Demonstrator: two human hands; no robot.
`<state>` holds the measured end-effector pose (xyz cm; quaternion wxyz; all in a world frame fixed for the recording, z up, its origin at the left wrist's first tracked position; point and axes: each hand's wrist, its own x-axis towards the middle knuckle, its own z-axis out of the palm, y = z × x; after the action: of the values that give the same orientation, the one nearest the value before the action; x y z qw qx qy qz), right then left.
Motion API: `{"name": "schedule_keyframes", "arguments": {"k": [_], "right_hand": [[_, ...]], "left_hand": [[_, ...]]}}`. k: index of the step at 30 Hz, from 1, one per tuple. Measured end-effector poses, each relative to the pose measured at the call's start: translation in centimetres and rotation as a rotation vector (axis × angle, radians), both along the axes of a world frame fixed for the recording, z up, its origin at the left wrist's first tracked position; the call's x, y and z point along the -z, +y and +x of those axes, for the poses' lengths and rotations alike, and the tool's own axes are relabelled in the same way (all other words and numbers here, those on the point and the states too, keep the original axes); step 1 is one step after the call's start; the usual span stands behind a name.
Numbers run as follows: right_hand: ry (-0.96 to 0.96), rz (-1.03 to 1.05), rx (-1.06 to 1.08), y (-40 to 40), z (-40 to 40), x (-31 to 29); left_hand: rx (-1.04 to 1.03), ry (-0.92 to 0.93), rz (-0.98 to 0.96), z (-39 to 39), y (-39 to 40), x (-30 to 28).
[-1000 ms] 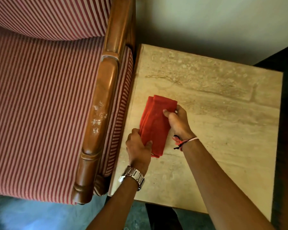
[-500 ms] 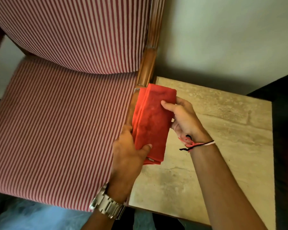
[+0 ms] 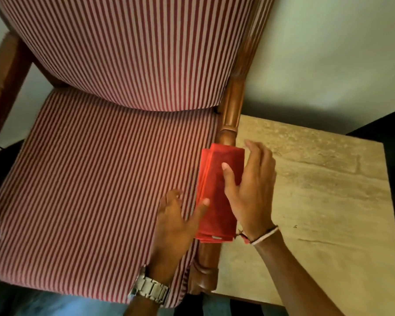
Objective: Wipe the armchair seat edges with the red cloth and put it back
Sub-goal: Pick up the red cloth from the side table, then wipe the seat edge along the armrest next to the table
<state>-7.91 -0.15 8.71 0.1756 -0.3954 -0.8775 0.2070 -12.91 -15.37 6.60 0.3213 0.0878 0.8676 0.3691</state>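
The folded red cloth [image 3: 217,197] hangs above the armchair's right wooden armrest [image 3: 229,115], between my two hands. My right hand [image 3: 251,190] holds it from the right, thumb pressed on its top face, fingers spread behind. My left hand [image 3: 176,222] is at its lower left, thumb touching the cloth's left edge, fingers splayed over the seat. The armchair seat [image 3: 96,190] is red-and-white striped and fills the left half; its striped backrest [image 3: 128,46] rises above.
A beige stone-topped side table [image 3: 317,201] stands right of the armchair, touching the armrest. A pale wall [image 3: 328,53] is behind. The left wooden armrest [image 3: 5,71] shows at the far left. Dark floor lies beside the table on the right.
Both hands lifted the red cloth off the side table and carried it left, over the right armrest toward the seat. The view swung left and up, showing more of the chair.
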Motion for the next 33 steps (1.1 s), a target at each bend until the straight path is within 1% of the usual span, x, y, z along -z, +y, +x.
{"name": "schedule_keyframes", "arguments": {"k": [2,4,5,7,8,10,13,16,18,21,23,25,29,31,33], "right_hand": [[-0.003,0.051,-0.037,-2.0,-0.3,0.4],[-0.108,0.051,-0.074,-3.3,-1.0,1.7],[-0.187,0.046,-0.09,-4.0,-1.5,2.7],[-0.298,0.066,-0.095,-4.8,-2.0,4.3],[-0.309,0.09,-0.089,-4.8,-2.0,4.7],[-0.314,0.124,-0.085,-4.4,-2.3,5.5],[-0.338,0.16,-0.104,-1.1,-5.3,5.4],[-0.388,0.177,-0.076,1.6,-8.5,4.7],[-0.362,0.167,-0.07,0.6,-7.5,4.9],[-0.371,0.125,-0.053,-5.0,-2.6,5.3],[-0.389,0.13,-0.067,-6.8,-0.7,5.6],[-0.394,0.16,-0.073,-5.1,-2.2,5.7],[-0.411,0.174,-0.036,1.3,-8.5,5.0],[-0.404,0.163,-0.043,0.8,-8.0,5.1],[-0.391,0.129,-0.039,-2.8,-4.7,5.3]], "left_hand": [[0.099,0.218,-0.03,-2.1,-1.3,1.4],[0.24,0.465,-0.143,-4.8,-1.9,3.8],[0.333,0.538,-0.222,-6.2,-2.2,5.5],[0.537,0.564,-0.342,-8.5,-2.3,8.9],[0.625,0.556,-0.375,-9.2,-2.4,10.5],[0.711,0.569,-0.385,-9.6,-3.0,13.5],[0.713,0.695,-0.329,-9.3,-3.8,16.4],[0.698,0.755,-0.302,-9.4,-4.0,17.2],[0.688,0.772,-0.294,-9.6,-3.9,17.4],[0.682,0.787,-0.28,-9.5,-4.1,17.7],[0.668,0.8,-0.273,-9.5,-4.2,18.1],[0.659,0.82,-0.257,-9.5,-4.2,18.3],[0.647,0.853,-0.242,-9.5,-4.2,18.3],[0.641,0.861,-0.245,-9.5,-4.2,18.2],[0.65,0.86,-0.252,-9.4,-4.1,18.1]]}}
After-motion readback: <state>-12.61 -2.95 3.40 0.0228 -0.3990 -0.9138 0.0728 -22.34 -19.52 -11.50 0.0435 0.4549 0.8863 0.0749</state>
